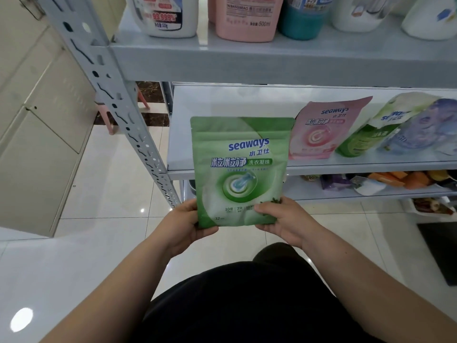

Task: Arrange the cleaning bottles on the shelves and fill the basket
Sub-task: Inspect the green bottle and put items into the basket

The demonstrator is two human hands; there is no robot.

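Note:
I hold a green seaways detergent pouch (241, 169) upright in front of the grey metal shelf unit. My left hand (184, 225) grips its lower left corner and my right hand (284, 222) grips its lower right corner. Behind it, on the middle shelf (188, 125), a pink pouch (319, 131) leans back, with a green-and-white pouch (366, 134) and a bluish pouch (420, 129) to its right. The top shelf (247, 63) carries a white bottle (164, 16), a pink bottle (246, 18), a teal bottle (304, 18) and more white bottles at the right.
The shelf's perforated upright post (118, 95) slants down at the left. Lower shelves hold mixed packets (385, 181). Beige cabinets (37, 107) stand at the left, a pink stool (106, 112) behind the post, and a dark mat (440, 248) on the tiled floor at right.

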